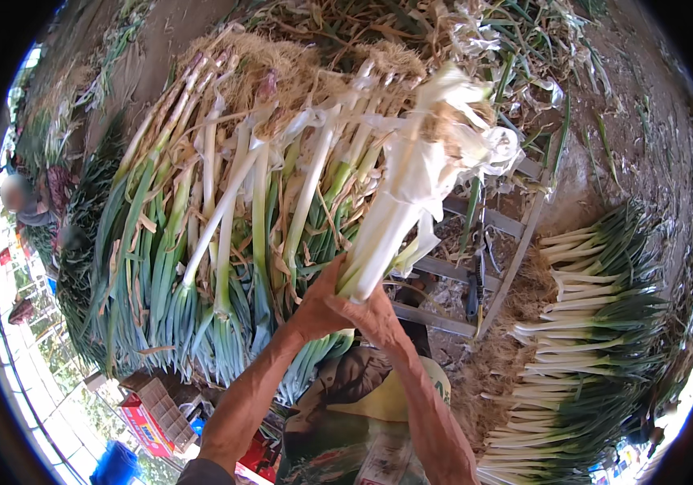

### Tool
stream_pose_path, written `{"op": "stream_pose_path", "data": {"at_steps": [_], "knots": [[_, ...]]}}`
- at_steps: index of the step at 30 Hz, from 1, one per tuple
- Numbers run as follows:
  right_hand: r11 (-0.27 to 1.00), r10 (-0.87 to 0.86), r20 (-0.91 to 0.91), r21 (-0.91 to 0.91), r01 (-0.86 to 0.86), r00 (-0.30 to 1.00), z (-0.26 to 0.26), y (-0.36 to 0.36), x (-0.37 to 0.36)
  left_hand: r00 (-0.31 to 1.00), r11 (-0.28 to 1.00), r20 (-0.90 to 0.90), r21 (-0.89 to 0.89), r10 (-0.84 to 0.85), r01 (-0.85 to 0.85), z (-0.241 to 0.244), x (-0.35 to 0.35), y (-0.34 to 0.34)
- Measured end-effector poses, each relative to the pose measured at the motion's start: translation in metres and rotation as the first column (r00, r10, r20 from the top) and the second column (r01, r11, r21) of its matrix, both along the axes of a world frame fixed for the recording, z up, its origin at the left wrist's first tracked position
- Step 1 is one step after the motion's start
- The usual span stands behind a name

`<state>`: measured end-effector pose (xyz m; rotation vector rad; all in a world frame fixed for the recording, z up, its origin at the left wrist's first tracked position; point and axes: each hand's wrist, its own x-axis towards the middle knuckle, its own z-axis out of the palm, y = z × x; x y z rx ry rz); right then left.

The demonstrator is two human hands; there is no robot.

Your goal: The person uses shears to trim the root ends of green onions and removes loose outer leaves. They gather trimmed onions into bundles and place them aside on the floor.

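Note:
Both hands grip a thick bundle of long green onions (395,212) by the stalks, its rooty, papery white ends pointing up and away from the person. My left hand (321,303) wraps the bundle from the left, and my right hand (374,312) closes on it from the right, the two touching. Behind and left of the bundle lies a big heap of untrimmed green onions (225,242), dry roots at the top and green leaves towards the person. Peeled skins hang loose from the held bundle, whose root end is partly blurred.
Cleaned green onions (577,351) lie in a long row at right. A metal frame (513,260) with a dark-handled tool (474,291) on it stands between. Peelings (534,36) litter the far ground. A red carton (146,424) is at lower left; another person (25,200) is at far left.

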<state>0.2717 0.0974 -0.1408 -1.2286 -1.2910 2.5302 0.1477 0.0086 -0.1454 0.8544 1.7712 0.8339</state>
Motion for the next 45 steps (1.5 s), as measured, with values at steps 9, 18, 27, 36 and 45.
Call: {"op": "stream_pose_path", "data": {"at_steps": [9,18,27,36,45], "knots": [[0.99,0.11,-0.154,0.11,-0.093,0.982,0.075,-0.011,-0.021,0.973,0.973,0.182,-0.208,0.14,-0.101,0.072,-0.048,-0.035],[0.855,0.358,-0.177,0.457,-0.245,0.917,0.138,-0.049,-0.021,0.87,0.913,0.422,-0.402,0.256,-0.073,0.179,-0.072,-0.057],[0.836,0.277,-0.279,-0.402,-0.374,0.919,0.158,-0.033,0.019,0.849,0.802,0.355,-0.584,0.391,-0.125,0.245,-0.053,-0.105],[0.791,-0.203,-0.282,-0.612,-0.012,0.938,0.092,-0.037,-0.033,0.853,0.77,0.287,-0.61,0.436,-0.187,0.282,-0.039,-0.145],[0.97,0.243,-0.086,0.023,-0.242,0.966,0.054,0.037,-0.029,0.853,0.809,0.346,-0.57,0.391,-0.14,0.286,-0.024,-0.177]]}}
